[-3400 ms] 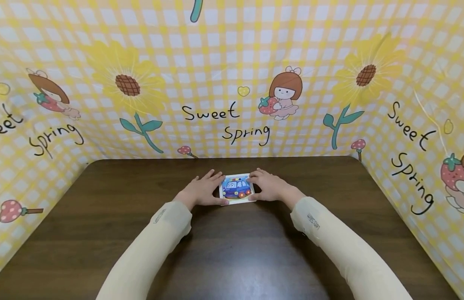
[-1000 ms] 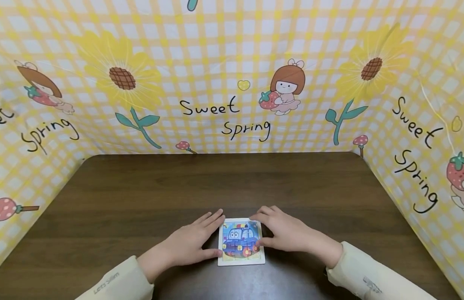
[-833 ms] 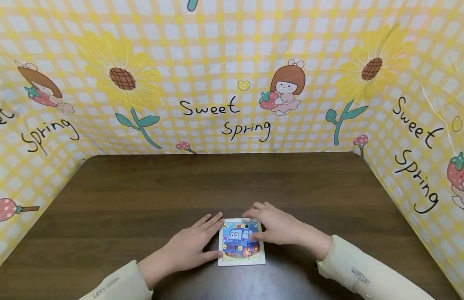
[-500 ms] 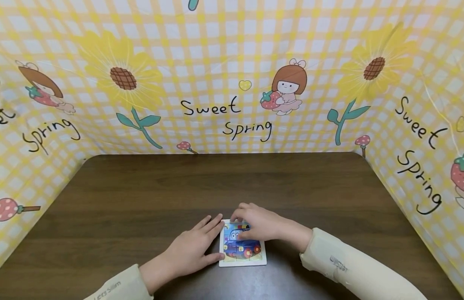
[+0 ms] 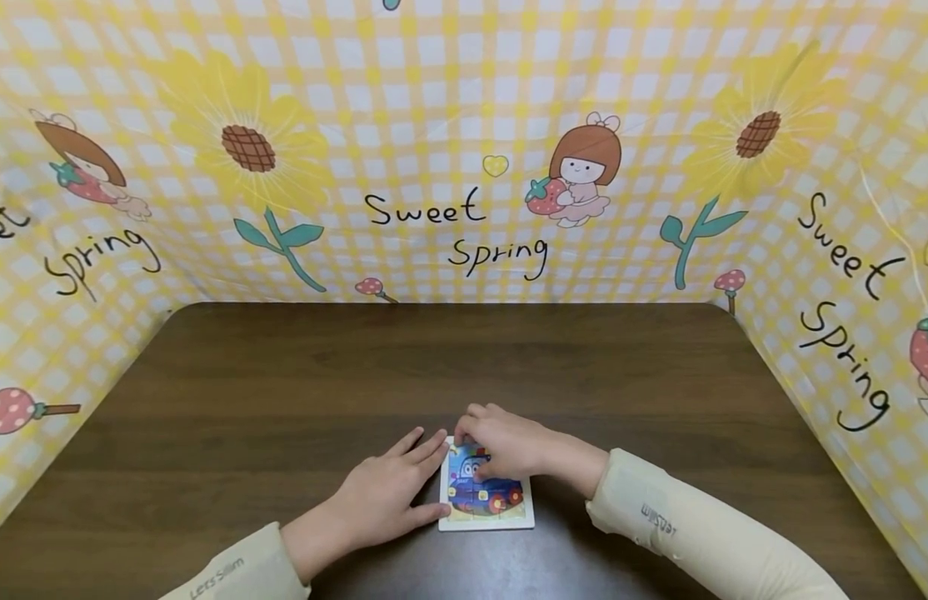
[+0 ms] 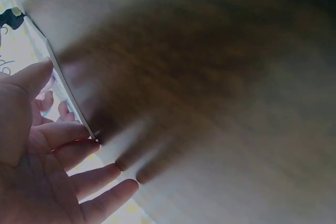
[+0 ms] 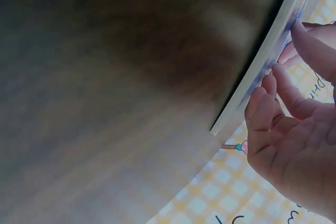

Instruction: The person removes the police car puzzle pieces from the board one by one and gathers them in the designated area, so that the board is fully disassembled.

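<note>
A small square jigsaw puzzle [image 5: 471,504] with a blue cartoon car and a white frame lies on the brown table. My left hand [image 5: 370,500] stretches along its left side, fingers straight. Thumb and forefinger touch the frame at the lower left and upper left corner; the other fingers fan out beyond it in the left wrist view. From the right, my right hand [image 5: 512,442] reaches over the upper part of the picture. Its bent thumb and forefinger rest on the pieces at the upper left, and the hand hides the upper right. Whether they pinch a piece is not visible.
The dark wooden table [image 5: 359,358] extends around the puzzle to rounded far corners. A yellow checked cloth [image 5: 434,100] with flowers and lettering hangs behind it and along both sides.
The puzzle has been brought closer between both hands. Then my right hand has left its right edge and slid left across the picture; my left hand has stayed at the left edge.
</note>
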The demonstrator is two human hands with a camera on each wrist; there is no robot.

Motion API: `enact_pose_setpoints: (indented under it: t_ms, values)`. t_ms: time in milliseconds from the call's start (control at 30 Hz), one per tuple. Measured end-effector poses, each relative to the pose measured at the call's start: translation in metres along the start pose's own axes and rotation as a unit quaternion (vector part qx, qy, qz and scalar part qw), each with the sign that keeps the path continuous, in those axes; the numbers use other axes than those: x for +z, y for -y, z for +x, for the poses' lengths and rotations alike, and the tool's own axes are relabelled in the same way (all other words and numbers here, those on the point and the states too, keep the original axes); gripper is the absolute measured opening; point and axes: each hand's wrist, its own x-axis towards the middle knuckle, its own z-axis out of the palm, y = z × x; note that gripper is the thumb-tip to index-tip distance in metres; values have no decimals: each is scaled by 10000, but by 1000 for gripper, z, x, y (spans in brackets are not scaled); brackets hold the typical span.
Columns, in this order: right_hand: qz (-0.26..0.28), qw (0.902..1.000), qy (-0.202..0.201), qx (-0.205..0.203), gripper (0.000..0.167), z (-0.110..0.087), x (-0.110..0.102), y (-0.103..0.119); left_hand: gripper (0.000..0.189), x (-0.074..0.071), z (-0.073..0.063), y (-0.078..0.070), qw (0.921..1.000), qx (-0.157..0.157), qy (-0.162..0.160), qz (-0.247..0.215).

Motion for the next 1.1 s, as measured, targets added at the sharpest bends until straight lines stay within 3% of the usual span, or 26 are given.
enact_pose_setpoints:
  t_ms: [633,1100]
  values:
    - [658,9978,82,21,37,4,2,1,77,-7,1,-5,9992,-211,287,-184]
    - [1228,9920,-185,-239,29,6,2,-4,78,-5,1,-3,9997,-158,103,-151]
